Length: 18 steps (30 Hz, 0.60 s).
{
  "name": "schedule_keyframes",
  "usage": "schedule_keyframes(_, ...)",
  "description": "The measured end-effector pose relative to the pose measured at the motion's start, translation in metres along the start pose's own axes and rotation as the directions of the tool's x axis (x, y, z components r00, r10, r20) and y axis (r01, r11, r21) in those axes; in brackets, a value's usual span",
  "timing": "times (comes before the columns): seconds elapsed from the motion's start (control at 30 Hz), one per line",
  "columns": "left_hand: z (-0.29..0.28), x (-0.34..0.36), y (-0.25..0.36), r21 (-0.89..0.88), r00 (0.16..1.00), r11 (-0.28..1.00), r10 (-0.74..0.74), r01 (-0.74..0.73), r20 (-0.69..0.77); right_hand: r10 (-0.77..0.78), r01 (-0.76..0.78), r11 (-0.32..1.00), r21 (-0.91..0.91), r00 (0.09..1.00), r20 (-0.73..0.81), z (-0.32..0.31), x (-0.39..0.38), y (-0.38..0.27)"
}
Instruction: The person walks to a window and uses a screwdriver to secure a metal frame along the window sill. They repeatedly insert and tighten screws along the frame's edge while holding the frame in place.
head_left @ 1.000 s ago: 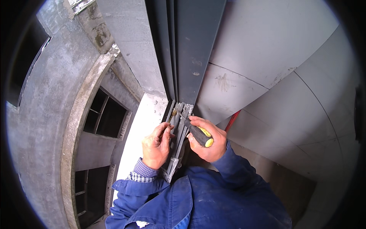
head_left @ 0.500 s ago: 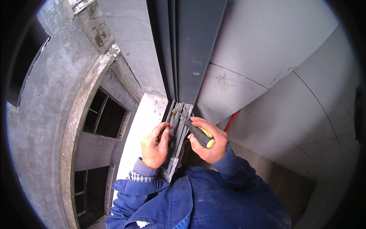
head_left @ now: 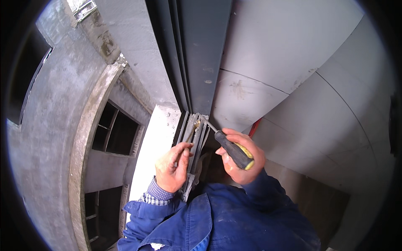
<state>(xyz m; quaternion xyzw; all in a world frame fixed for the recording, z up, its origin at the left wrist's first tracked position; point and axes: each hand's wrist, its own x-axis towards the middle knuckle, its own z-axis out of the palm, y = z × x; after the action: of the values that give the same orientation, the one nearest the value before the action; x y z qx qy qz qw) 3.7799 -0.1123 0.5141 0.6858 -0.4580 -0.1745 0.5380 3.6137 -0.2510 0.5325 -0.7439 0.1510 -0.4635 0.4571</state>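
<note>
My right hand (head_left: 240, 172) is wrapped round the black-and-yellow handle of a screwdriver (head_left: 235, 151). Its metal shaft slants up and left, and the tip meets the far end of the metal sill track (head_left: 195, 161), close to the foot of the dark grey window frame (head_left: 205, 50). Thumb and fingers of my left hand (head_left: 171, 168) pinch a thin stick (head_left: 191, 136) with a yellow-brown end. That end lies over the track's grooves, just left of the screwdriver shaft; its exact kind cannot be made out. White debris is scattered at the track's far end.
A bright white ledge (head_left: 153, 138) runs along the left of the track, with a grey concrete facade and dark windows (head_left: 115, 127) beyond. Pale wall panels (head_left: 259, 92) rise on the right. A red object (head_left: 254, 127) shows behind my right hand.
My right hand and the screwdriver have moved right and slightly down; the tip has shifted to the track's far end. My left hand still pinches the stick, a little lower. The view has shifted slightly.
</note>
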Motion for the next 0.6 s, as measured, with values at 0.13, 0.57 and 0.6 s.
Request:
schedule_keyframes(0.13,-0.002,0.002,0.017,0.037,0.934,0.988,0.126,-0.147,0.336,-0.08,0.079,0.994,-0.078,0.997,-0.001,-0.017,0.004,-0.009)
schedule_keyframes(0.57,-0.015,-0.008,0.017,0.171,0.988,0.977,0.111,-0.129,0.111,0.102,-0.103,0.994,0.031,0.994,0.026,-0.011,-0.005,0.003)
schedule_keyframes(0.6,-0.014,-0.008,0.016,0.193,0.987,0.969,0.143,-0.155,0.076,0.109,-0.109,0.994,0.019,0.994,0.033,-0.01,-0.005,0.004)
